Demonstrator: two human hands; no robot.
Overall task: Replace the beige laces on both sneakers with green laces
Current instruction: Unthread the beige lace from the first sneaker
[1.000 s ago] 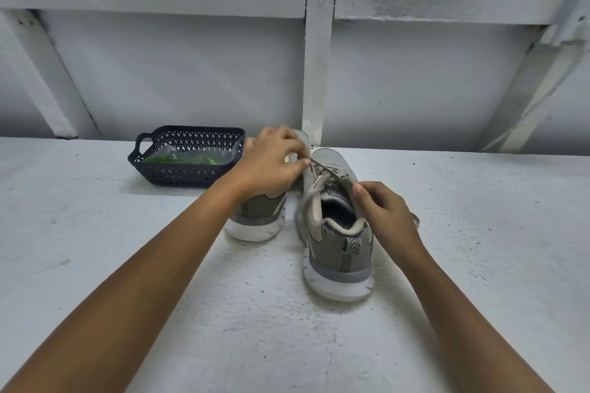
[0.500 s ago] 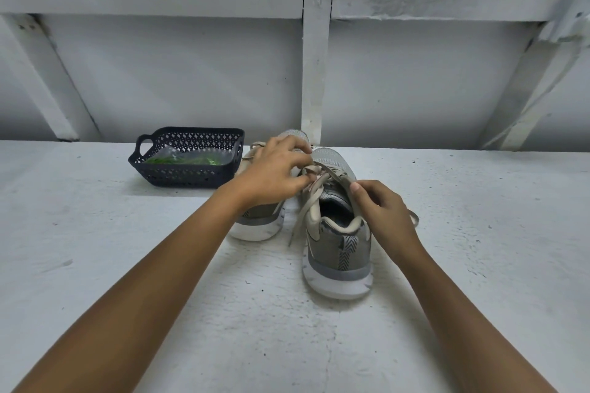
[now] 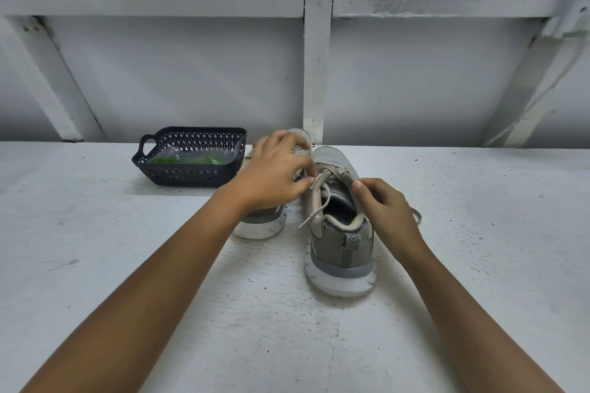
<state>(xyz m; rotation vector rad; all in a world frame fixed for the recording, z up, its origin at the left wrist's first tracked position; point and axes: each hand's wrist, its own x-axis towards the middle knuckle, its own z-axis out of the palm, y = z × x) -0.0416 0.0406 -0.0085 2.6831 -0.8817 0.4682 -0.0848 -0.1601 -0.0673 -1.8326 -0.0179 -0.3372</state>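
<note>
On the table (image 3: 127, 265), left fingers (image 3: 303, 183) and right fingers (image 3: 359, 186) pinch the beige lace (image 3: 335, 173)

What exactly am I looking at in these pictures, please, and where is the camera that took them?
There is no machine here: a person is working with two bare hands. The camera sits on that person's head and looks forward and down, so both forearms reach in from the bottom edge. On the white surface stand two grey sneakers, heels toward the camera. The left hand reaches over the farther sneaker and appears to pinch the beige lace of the nearer sneaker, while the right hand grips that shoe's upper edge on the other side. Behind, to the left, a dark basket holds a clear bag with green laces, untouched.
</note>
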